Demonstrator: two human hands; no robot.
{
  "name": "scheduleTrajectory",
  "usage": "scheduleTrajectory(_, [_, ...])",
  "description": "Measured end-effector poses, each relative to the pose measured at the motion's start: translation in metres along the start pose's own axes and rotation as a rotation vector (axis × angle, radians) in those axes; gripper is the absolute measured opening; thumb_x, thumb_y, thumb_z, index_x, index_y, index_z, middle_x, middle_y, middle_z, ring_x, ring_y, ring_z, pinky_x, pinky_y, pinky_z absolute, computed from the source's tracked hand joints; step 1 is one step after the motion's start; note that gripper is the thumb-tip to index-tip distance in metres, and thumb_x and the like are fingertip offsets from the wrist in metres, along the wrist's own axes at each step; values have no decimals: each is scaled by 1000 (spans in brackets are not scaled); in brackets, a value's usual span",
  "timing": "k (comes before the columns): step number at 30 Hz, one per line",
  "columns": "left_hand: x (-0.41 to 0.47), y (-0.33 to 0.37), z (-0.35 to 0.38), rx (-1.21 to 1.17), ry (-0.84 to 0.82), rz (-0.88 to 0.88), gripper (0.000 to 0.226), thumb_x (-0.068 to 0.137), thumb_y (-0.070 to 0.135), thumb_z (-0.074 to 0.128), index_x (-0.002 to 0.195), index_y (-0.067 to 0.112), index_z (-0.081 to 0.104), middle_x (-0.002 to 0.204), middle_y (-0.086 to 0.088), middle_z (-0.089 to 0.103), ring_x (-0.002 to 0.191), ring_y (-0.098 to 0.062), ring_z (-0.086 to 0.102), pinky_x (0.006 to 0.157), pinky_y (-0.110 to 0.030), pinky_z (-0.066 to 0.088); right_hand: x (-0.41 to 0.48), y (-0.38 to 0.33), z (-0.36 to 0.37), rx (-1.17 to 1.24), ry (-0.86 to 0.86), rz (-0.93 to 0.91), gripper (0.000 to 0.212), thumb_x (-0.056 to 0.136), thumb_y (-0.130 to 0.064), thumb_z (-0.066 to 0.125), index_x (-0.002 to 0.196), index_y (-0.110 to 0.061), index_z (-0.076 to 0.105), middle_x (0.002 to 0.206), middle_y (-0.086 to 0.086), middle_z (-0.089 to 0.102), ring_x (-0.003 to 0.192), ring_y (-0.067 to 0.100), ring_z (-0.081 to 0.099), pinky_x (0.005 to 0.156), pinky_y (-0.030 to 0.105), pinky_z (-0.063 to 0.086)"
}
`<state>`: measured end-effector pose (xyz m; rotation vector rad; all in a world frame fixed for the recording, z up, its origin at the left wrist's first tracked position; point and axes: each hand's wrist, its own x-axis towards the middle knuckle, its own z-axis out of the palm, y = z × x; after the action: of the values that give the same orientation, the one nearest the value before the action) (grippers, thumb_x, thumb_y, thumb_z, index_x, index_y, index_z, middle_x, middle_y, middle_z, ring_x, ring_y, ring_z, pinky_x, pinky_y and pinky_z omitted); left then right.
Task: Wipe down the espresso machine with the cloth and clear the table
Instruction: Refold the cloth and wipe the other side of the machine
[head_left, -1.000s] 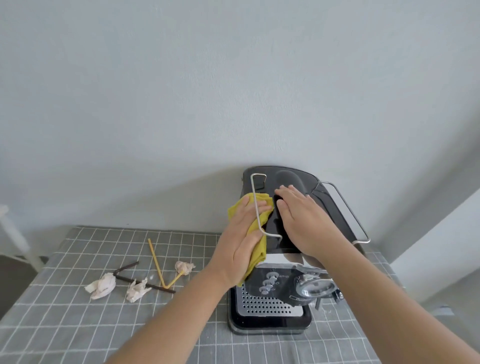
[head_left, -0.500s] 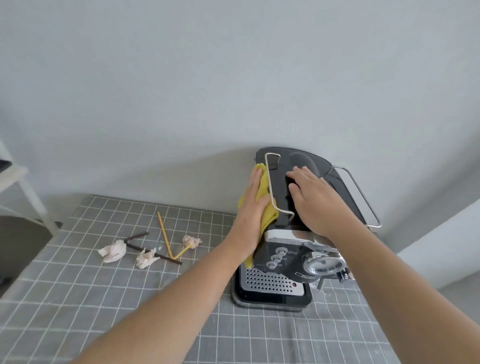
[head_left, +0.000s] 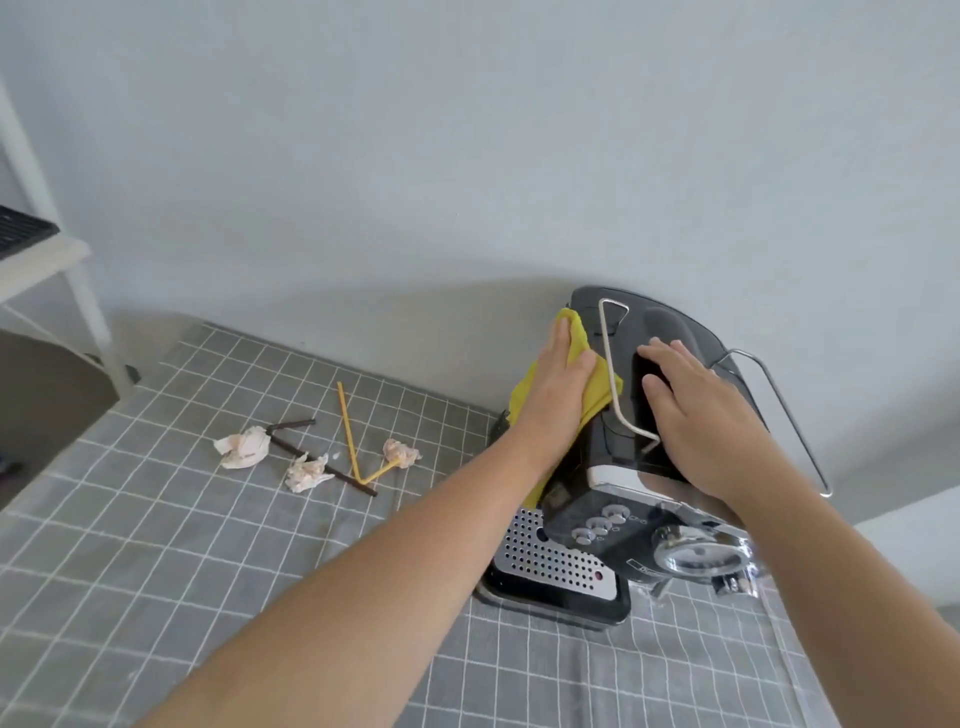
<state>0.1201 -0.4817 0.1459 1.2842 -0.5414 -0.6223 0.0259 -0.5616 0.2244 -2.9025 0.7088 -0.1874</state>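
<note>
Grey checked tabletop (head_left: 156, 545) meets pale wall (head_left: 467, 156). Left hand (head_left: 558, 397) presses cloth (head_left: 600, 392) on machine (head_left: 597, 483), fingers (head_left: 560, 338) straight. Right hand (head_left: 701, 421) lies released atop.

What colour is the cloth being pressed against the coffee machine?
Yellow. The cloth shows clearly in the head view, under the left hand.

The espresso machine (head_left: 670, 332) is black with a silver front band, and its silver drip grille (head_left: 550, 561) is perforated in a regular dot pattern; the cloth (head_left: 600, 395) against it is yellow. The desk (head_left: 156, 545) carries a grey cover ruled with a white grid. On it lie a yellow straw (head_left: 347, 426), a dark brown straw (head_left: 348, 479) and crumpled tissues (head_left: 244, 447), white tinged with pink; the wall (head_left: 467, 156) is pale grey.
</note>
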Motion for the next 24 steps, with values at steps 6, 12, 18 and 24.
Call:
scheduleTrajectory(6, [-114,-17,22,25,40,170,51,99,45,19,145,47,-3,151,38,-7,137,17,-13,117,-28,-6,1,1,1,11,-1,-2,41,100,-23,30,140,-19,38,153,-5,31,145,9,16,118,33,14])
scheduleTrajectory(12, [-42,-6,2,72,5,48,51,102,39,22,148,39,1,157,21,-7,144,-3,-14,119,-44,-6,0,-3,0,22,-11,-3,41,100,-23,30,140,-20,39,153,-5,31,145,9,15,115,30,13])
scheduleTrajectory(18, [-76,-7,18,41,85,39,51,102,39,25,148,40,4,157,21,-4,145,-2,-10,117,-28,-2,-2,-2,0,18,-5,4,41,100,-23,32,140,-20,39,151,-6,34,144,9,17,116,33,15])
scheduleTrajectory(24, [-68,-3,6,118,-4,126,50,102,41,18,148,41,-1,155,23,-13,140,5,-18,115,-25,-9,-1,-4,0,18,-16,1,42,100,-24,30,141,-20,39,152,-8,33,144,8,16,116,31,13])
